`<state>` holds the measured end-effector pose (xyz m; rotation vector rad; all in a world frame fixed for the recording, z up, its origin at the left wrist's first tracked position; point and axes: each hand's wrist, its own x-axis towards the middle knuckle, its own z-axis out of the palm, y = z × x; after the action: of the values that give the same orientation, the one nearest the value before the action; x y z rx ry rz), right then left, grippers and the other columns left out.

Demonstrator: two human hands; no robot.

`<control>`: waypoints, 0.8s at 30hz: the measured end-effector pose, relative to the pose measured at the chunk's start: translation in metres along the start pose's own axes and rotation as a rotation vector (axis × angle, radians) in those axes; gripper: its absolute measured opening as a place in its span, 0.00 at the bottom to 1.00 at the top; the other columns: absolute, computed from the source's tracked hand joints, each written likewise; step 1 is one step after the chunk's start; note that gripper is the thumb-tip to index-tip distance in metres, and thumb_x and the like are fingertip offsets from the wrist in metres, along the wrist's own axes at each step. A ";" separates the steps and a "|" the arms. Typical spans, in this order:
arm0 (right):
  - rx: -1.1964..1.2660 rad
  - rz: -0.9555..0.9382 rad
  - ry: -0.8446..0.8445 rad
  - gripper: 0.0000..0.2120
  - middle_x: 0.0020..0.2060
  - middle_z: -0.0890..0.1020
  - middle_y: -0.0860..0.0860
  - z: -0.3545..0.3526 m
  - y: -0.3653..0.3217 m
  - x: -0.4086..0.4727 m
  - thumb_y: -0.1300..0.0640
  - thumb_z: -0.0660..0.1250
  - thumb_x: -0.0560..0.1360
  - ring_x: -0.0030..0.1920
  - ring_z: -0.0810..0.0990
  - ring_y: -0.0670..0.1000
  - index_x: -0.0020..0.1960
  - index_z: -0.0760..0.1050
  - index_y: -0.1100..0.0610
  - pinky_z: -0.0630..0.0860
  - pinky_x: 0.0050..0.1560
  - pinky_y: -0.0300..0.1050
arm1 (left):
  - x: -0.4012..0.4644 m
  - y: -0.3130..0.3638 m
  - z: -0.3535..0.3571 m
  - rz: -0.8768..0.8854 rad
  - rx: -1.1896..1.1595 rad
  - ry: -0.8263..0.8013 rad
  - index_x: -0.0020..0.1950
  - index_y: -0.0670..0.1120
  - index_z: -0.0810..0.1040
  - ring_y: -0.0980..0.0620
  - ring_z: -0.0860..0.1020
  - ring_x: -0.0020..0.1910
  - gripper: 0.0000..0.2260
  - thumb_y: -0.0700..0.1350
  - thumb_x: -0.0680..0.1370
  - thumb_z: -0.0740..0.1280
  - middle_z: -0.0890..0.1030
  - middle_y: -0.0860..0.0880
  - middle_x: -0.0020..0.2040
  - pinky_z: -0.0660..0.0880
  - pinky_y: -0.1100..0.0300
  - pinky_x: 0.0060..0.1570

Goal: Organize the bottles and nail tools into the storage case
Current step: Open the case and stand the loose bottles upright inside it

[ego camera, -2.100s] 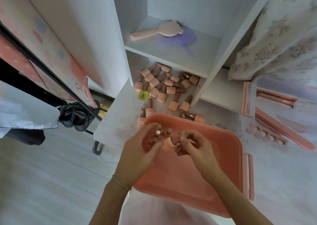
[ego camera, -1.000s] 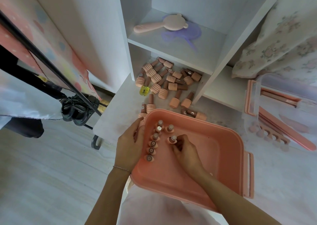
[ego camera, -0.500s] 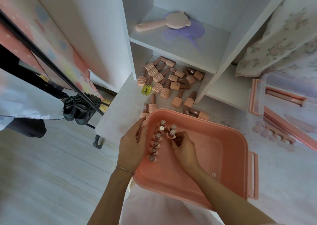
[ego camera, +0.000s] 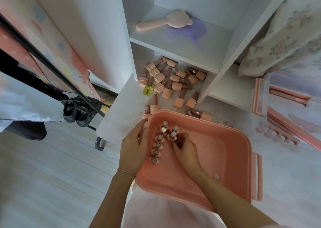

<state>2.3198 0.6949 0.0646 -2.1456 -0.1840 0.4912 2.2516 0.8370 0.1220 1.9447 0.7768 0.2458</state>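
White shelving [ego camera: 182, 41] fills the background, and a low white table [ego camera: 121, 113] in front of it carries the pink case [ego camera: 217, 158]. Eight or so bottles [ego camera: 159, 145] stand upright along the case's left side, most in a curved row. The left hand [ego camera: 134, 147] grips the case's left rim, thumb inside the wall, fingers outside. The right hand [ego camera: 185, 148] has its fingers curled at a bottle [ego camera: 172, 136] in a second row; whether they pinch it I cannot tell. By my judgement the job is early: some twenty loose bottles [ego camera: 171, 81], one of them yellow [ego camera: 148, 90], lie on the lower shelf and table beyond the case. Nail tools [ego camera: 284, 121] sit well apart at the right, untouched.
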 end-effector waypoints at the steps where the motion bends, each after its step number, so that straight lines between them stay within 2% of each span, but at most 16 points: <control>1: -0.005 -0.002 -0.001 0.08 0.35 0.76 0.44 0.000 0.000 0.000 0.59 0.67 0.73 0.37 0.75 0.45 0.44 0.67 0.52 0.64 0.36 0.33 | 0.000 0.000 0.000 -0.002 -0.005 0.000 0.64 0.52 0.74 0.63 0.74 0.50 0.15 0.51 0.78 0.59 0.77 0.60 0.50 0.66 0.79 0.45; 6: -0.017 0.002 -0.003 0.08 0.34 0.74 0.40 0.000 0.000 0.001 0.59 0.67 0.73 0.36 0.74 0.44 0.45 0.68 0.52 0.64 0.35 0.33 | 0.000 0.001 0.000 -0.001 -0.009 0.005 0.64 0.52 0.74 0.62 0.74 0.50 0.16 0.51 0.78 0.59 0.77 0.60 0.50 0.66 0.80 0.44; 9: -0.015 0.015 -0.017 0.07 0.34 0.74 0.40 0.000 0.001 0.000 0.60 0.67 0.73 0.37 0.74 0.45 0.48 0.70 0.55 0.64 0.36 0.32 | 0.000 0.001 0.000 -0.008 -0.018 0.000 0.64 0.52 0.74 0.61 0.75 0.51 0.16 0.51 0.78 0.59 0.79 0.57 0.53 0.67 0.75 0.45; 13: -0.043 0.020 -0.033 0.11 0.37 0.77 0.46 -0.006 0.002 -0.002 0.62 0.67 0.72 0.40 0.76 0.48 0.53 0.72 0.58 0.67 0.39 0.33 | -0.001 0.001 0.000 -0.017 -0.017 0.001 0.64 0.53 0.74 0.62 0.75 0.51 0.15 0.51 0.78 0.59 0.79 0.58 0.53 0.66 0.79 0.45; 16: -0.074 0.016 -0.060 0.11 0.39 0.78 0.48 -0.015 0.002 -0.005 0.62 0.68 0.71 0.41 0.77 0.49 0.53 0.73 0.58 0.70 0.42 0.35 | 0.000 0.002 -0.001 -0.041 -0.033 -0.018 0.64 0.54 0.74 0.64 0.74 0.51 0.15 0.51 0.78 0.59 0.78 0.59 0.53 0.66 0.81 0.45; 21: -0.184 -0.063 -0.065 0.09 0.44 0.80 0.48 -0.041 -0.009 -0.006 0.59 0.67 0.72 0.42 0.76 0.44 0.52 0.76 0.56 0.71 0.46 0.35 | 0.004 0.003 -0.006 -0.072 -0.091 -0.070 0.60 0.57 0.75 0.74 0.73 0.47 0.11 0.50 0.78 0.60 0.78 0.64 0.46 0.66 0.81 0.41; 24: -0.183 -0.094 -0.092 0.06 0.41 0.80 0.43 -0.060 -0.029 -0.001 0.58 0.65 0.73 0.39 0.75 0.38 0.49 0.78 0.54 0.69 0.42 0.30 | 0.009 0.001 -0.009 -0.101 -0.098 -0.070 0.59 0.56 0.74 0.74 0.73 0.43 0.10 0.48 0.79 0.60 0.76 0.64 0.45 0.67 0.81 0.39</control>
<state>2.3454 0.6667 0.1197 -2.2812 -0.3930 0.5357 2.2550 0.8489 0.1264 1.8075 0.7997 0.1512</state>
